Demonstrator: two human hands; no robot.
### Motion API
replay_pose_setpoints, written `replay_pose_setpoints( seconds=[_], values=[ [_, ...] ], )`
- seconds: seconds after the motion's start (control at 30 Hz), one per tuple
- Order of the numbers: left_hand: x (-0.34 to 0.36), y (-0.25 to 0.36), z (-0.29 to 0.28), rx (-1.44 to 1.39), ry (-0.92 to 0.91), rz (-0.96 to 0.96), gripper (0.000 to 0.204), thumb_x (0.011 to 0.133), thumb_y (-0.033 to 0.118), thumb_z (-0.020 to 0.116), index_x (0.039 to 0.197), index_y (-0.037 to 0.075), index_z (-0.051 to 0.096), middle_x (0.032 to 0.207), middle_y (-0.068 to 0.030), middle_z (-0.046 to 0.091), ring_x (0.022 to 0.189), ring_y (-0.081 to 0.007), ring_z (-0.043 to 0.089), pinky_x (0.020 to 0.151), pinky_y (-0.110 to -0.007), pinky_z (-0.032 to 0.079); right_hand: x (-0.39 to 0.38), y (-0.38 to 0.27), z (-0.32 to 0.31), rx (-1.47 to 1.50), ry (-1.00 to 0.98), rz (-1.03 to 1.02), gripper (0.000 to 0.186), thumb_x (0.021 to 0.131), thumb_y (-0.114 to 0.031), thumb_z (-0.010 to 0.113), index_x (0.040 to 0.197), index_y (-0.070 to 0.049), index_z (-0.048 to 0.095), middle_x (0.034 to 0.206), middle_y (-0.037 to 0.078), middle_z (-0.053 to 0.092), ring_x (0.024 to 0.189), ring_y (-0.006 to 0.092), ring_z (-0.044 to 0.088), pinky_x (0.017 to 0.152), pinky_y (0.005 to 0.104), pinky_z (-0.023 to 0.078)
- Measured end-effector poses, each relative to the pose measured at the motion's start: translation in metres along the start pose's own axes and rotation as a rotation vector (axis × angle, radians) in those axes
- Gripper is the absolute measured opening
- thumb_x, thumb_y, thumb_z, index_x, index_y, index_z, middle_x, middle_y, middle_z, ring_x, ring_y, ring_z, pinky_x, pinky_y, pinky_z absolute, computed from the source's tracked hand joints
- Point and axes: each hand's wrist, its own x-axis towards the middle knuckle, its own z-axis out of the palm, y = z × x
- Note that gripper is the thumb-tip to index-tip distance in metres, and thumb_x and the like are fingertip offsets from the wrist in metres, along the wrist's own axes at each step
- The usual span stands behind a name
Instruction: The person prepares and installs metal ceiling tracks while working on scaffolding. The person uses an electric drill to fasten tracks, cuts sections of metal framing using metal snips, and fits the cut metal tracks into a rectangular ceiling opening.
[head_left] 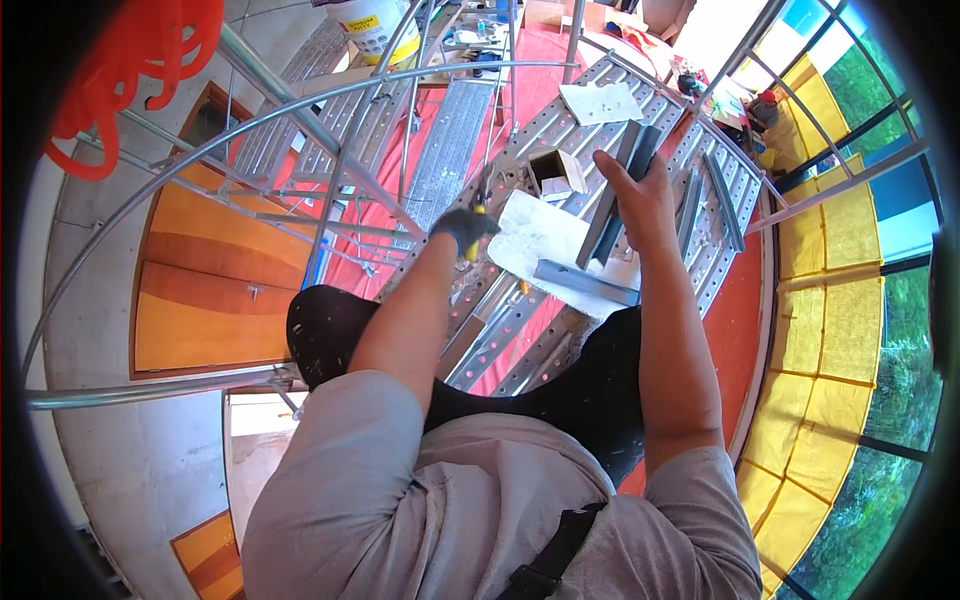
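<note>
My left hand (pixel 464 229), in a dark glove, is closed round the yellow handles of a hand tool (pixel 479 208) that looks like tin snips, its metal head pointing away from me. My right hand (pixel 643 196) is bare and grips grey metal channels (pixel 606 222), tilted lengthwise over the platform. The thumb lies across the near channel, and how many pieces are in the grip is hard to tell. Below them a short cut piece of channel (pixel 588 282) rests over a white board (pixel 537 236). A small open box (pixel 556 174) stands just beyond the board.
I sit on a perforated metal scaffold platform (pixel 522 142). More channels (pixel 722 202) lie at its right side, and a white offcut (pixel 600 103) at its far end. Scaffold tubes (pixel 322 112) cross at the left. A putty bucket (pixel 372 32) stands far left; yellow netting (pixel 822 300) hangs right.
</note>
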Motion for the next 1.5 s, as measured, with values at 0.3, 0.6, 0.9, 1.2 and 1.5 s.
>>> replay_pose_setpoints(
  seconds=[0.3, 0.6, 0.9, 1.2, 1.5],
  values=[
    [0.003, -0.067, 0.066, 0.057, -0.089, -0.348, 0.071, 0.069, 0.059, 0.082, 0.111, 0.002, 0.074, 0.111, -0.0204, 0.073, 0.093, -0.0286, 0.073, 0.081, -0.042, 0.058, 0.006, 0.003, 0.006, 0.169, -0.086, 0.08, 0.072, 0.093, -0.062, 0.065, 0.118, 0.005, 0.063, 0.097, 0.012, 0.068, 0.091, 0.0214, 0.063, 0.085, 0.037, 0.049],
    [0.004, -0.083, 0.08, 0.469, 0.213, -0.606, 0.144, 0.054, 0.073, 0.086, 0.16, 0.006, 0.016, 0.152, -0.0197, 0.045, 0.138, -0.0356, 0.049, 0.113, -0.052, 0.04, 0.004, 0.002, 0.012, 0.545, -0.181, 0.275, 0.049, 0.101, -0.053, 0.058, 0.11, -0.004, 0.052, 0.088, 0.008, 0.058, 0.071, 0.0191, 0.061, 0.065, 0.0353, 0.054],
    [0.018, -0.111, 0.095, 0.5, 0.31, -0.371, 0.138, 0.057, 0.081, 0.08, 0.162, 0.018, 0.018, 0.154, -0.0223, 0.042, 0.141, -0.041, 0.042, 0.118, -0.066, 0.02, 0.008, 0.012, 0.026, 0.668, -0.27, 0.298, 0.05, 0.099, -0.053, 0.061, 0.113, -0.005, 0.051, 0.092, 0.007, 0.055, 0.078, 0.0193, 0.06, 0.069, 0.0358, 0.054],
    [0.056, -0.054, 0.05, 0.462, 0.642, -0.196, 0.101, 0.079, 0.08, 0.061, 0.145, 0.005, 0.047, 0.132, -0.0261, 0.059, 0.122, -0.044, 0.058, 0.105, -0.067, 0.039, 0.051, 0.091, 0.062, 0.195, -0.024, 0.241, 0.054, 0.091, -0.04, 0.078, 0.125, -0.006, 0.054, 0.099, 0.002, 0.062, 0.087, 0.0139, 0.061, 0.082, 0.0327, 0.051],
    [-0.007, 0.075, -0.005, -0.194, -0.158, 0.558, 0.047, 0.105, 0.04, 0.053, 0.128, 0.001, 0.064, 0.109, -0.0154, 0.072, 0.1, -0.0295, 0.07, 0.095, -0.039, 0.053, 0.056, 0.044, 0.075, 0.115, 0.158, 0.415, 0.055, 0.085, -0.035, 0.082, 0.119, 0.004, 0.063, 0.112, 0.018, 0.07, 0.097, 0.0263, 0.065, 0.09, 0.0408, 0.05]
  ],
)
